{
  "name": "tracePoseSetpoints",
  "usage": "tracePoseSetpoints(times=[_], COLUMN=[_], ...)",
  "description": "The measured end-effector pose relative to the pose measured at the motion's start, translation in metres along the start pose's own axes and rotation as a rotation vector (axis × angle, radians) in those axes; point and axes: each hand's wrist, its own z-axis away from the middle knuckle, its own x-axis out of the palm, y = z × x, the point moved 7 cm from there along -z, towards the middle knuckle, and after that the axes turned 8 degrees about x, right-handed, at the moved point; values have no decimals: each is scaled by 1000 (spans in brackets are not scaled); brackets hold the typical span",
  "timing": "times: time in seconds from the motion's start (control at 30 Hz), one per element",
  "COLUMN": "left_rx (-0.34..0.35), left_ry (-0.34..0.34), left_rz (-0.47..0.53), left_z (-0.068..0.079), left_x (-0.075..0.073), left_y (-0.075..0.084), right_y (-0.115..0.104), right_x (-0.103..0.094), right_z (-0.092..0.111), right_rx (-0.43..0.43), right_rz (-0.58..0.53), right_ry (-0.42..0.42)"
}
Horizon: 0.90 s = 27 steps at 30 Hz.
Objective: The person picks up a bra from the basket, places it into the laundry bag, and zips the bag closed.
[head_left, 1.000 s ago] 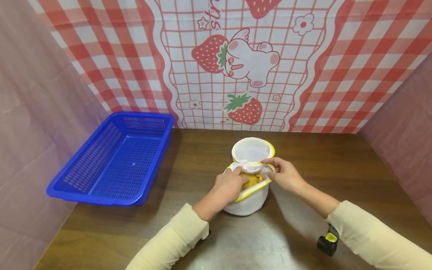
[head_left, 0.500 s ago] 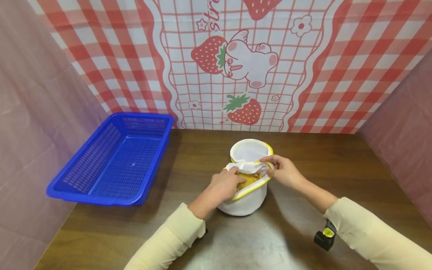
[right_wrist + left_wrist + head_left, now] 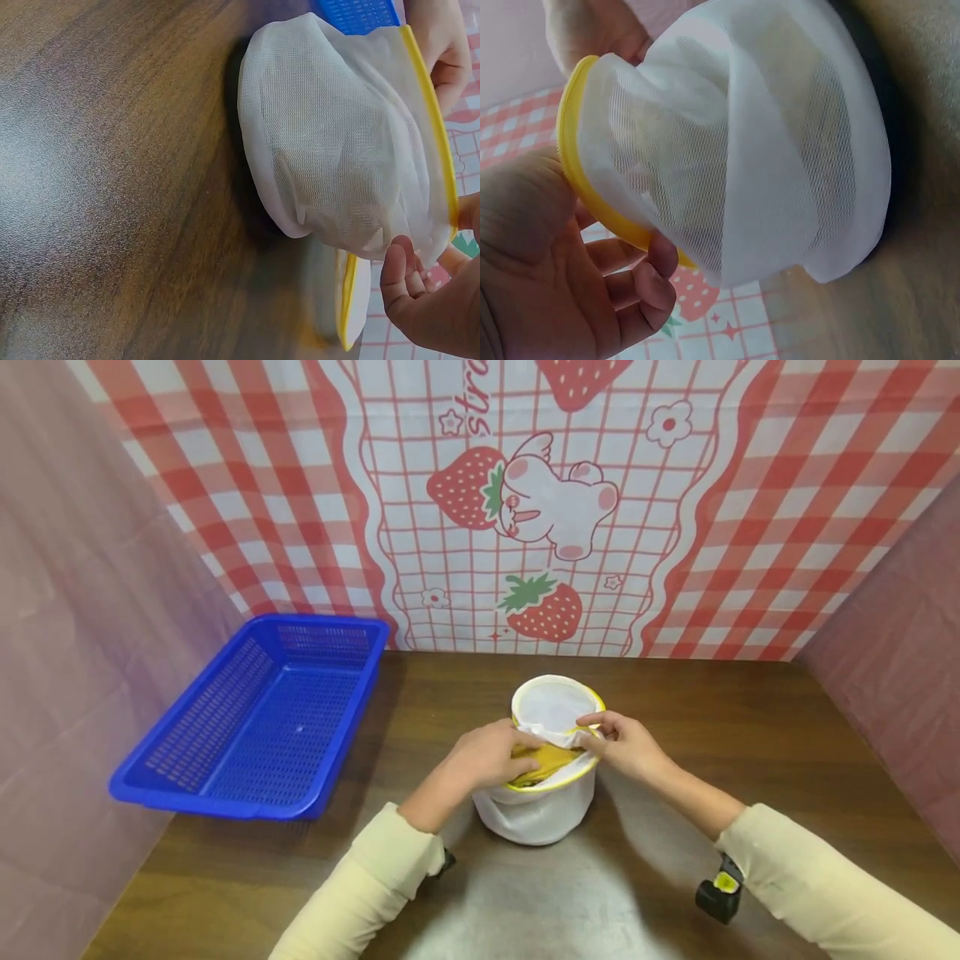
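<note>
Handle mesh bag point(image 3: 536, 818) as probably light, soft, collapsible; grip by yellow rim point(image 3: 436, 124), clamped in fingers point(image 3: 649, 289) of left hand point(image 3: 483, 756) and right hand point(image 3: 628, 747)

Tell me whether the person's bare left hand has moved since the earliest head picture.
Yes: in the head view, the bare left hand has shifted leftward, closer to the blue, rectangular, perforated plastic basket.
</note>
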Motion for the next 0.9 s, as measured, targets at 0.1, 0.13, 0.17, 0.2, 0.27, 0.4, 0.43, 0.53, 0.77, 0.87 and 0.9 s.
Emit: tracePoseSetpoints(times=[0.1,0.13,0.17,0.2,0.27,0.4,0.43,0.53,0.77,0.87,0.9], left_rx=[-13,-20,-29,-37,-53,-71,-68,-57,-32,-16,-10], left_ry=[21,27,32,41,52,55,53,36,9,-13,-19], left_rz=[35,45,56,65,81,111,113,97,18,-40,-66], left_z=[1,0,0,0,0,0,-1,-1,-3,-5,-6], left_x=[-6,-7,-8,-9,-11,-11,-10,-4,9,17,19], left_y=[-3,-5,-6,-8,-11,-14,-14,-11,-1,3,4], right_y=[2,3,3,4,5,6,6,7,5,5,5], right_x=[2,2,3,4,5,6,6,7,4,1,-1], right_z=[-1,-1,-1,-2,-2,-2,-2,-2,-1,-1,-1], right_rx=[26,34,41,53,66,82,82,82,43,31,32], right_rz=[-8,-13,-18,-23,-32,-41,-40,-39,-38,-48,-54], right_ry=[-9,-13,-18,-23,-31,-36,-36,-36,-10,16,24])
